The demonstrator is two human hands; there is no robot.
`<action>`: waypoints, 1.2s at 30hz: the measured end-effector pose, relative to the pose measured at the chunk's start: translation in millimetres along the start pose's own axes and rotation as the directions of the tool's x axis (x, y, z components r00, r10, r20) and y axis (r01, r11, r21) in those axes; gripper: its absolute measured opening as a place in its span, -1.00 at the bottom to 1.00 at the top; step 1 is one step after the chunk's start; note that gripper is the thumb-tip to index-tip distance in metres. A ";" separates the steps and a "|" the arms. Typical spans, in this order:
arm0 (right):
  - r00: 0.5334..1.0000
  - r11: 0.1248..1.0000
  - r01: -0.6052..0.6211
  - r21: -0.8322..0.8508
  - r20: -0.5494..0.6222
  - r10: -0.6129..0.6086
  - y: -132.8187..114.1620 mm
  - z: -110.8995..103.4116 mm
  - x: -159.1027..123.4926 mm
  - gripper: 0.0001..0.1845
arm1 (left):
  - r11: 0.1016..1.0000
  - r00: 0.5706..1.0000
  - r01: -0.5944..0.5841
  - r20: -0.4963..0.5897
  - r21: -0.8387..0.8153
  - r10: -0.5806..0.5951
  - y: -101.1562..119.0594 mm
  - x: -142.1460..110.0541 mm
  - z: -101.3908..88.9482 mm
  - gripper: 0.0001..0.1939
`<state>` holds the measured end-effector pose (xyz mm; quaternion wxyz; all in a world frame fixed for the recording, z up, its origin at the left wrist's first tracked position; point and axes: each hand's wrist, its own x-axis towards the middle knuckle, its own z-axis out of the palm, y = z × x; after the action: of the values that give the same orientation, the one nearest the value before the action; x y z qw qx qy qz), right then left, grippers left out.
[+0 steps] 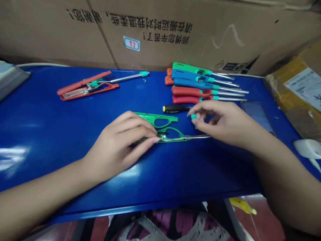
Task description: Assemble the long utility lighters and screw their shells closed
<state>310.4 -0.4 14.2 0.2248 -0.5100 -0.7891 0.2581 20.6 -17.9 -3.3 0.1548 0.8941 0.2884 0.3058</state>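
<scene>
An opened green gas lighter (173, 140) lies on the blue table in two shell halves, with a thin wire and a metal tube in the near half. My left hand (127, 144) covers the handle end, and its thumb and forefinger are pinched at the wire by the trigger opening. Behind it, the other green shell half (150, 117) is partly under my fingers. My right hand (218, 122) is raised over the tube's far end, a small teal plastic piece (194, 117) held between thumb and forefinger. Just behind that hand is a black screwdriver (177, 108) with a yellow end.
Several closed lighters (195, 90) are piled at the back. An opened red lighter (87, 87) sits back left, with a small bent piece (144, 80) close by. A large cardboard box (155, 57) walls the back; another carton (298, 90) stands right, near a dark flat object (257, 113).
</scene>
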 end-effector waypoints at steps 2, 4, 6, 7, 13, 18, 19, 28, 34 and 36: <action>0.999 0.980 -0.039 0.194 0.006 0.039 -7.7 4.0 0.9 -0.86 | 0.999 0.999 0.047 -0.021 -0.014 -0.047 0.1 2.0 -0.2 -0.88; 0.997 0.941 -0.079 0.329 0.036 0.071 -13.1 9.3 1.5 -0.85 | 0.996 0.996 0.091 -0.021 -0.017 -0.092 -0.8 2.4 0.3 -0.81; 0.996 0.918 -0.086 0.388 0.034 0.079 -15.7 15.6 2.1 -0.79 | 0.993 0.993 0.119 -0.011 -0.014 -0.119 -2.1 1.9 1.2 -0.80; 0.997 0.914 -0.082 0.397 0.022 0.080 -16.0 18.9 2.4 -0.74 | 0.992 0.992 0.127 -0.007 -0.006 -0.127 -2.7 1.6 1.6 -0.83; 0.991 0.900 -0.131 0.417 0.040 0.125 -15.0 31.1 4.5 -0.74 | 0.991 0.993 0.104 0.049 0.079 -0.108 -4.2 1.1 1.6 -0.88; 0.997 0.920 -0.076 0.385 0.020 0.074 -18.9 30.7 3.8 -0.77 | 0.988 0.983 0.095 0.146 0.126 -0.113 -4.0 -1.0 0.6 -0.71; 0.998 0.934 -0.067 0.352 0.014 0.066 -19.8 31.0 3.6 -0.78 | 0.986 0.981 0.091 0.155 0.136 -0.112 -3.5 -1.5 -0.2 -0.69; 0.999 0.993 0.045 0.109 0.009 -0.046 -23.7 45.7 1.1 -0.86 | 0.960 0.972 0.040 0.213 0.278 -0.102 3.6 -1.1 -14.4 -0.81; 0.981 0.980 0.190 0.060 0.030 -0.192 -23.7 47.7 0.0 -0.83 | 0.980 0.975 0.051 0.202 0.192 -0.090 -0.4 -4.9 -8.5 -0.84; 0.975 0.975 0.220 0.039 0.024 -0.221 -23.0 47.8 -0.5 -0.84 | 0.983 0.979 0.068 0.181 0.168 -0.098 -0.8 -5.9 -7.0 -0.85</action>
<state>265.2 -17.4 -7.8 0.2500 -0.4115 -0.8391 0.2532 12.0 -20.2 -1.0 0.1212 0.9157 0.3335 0.1888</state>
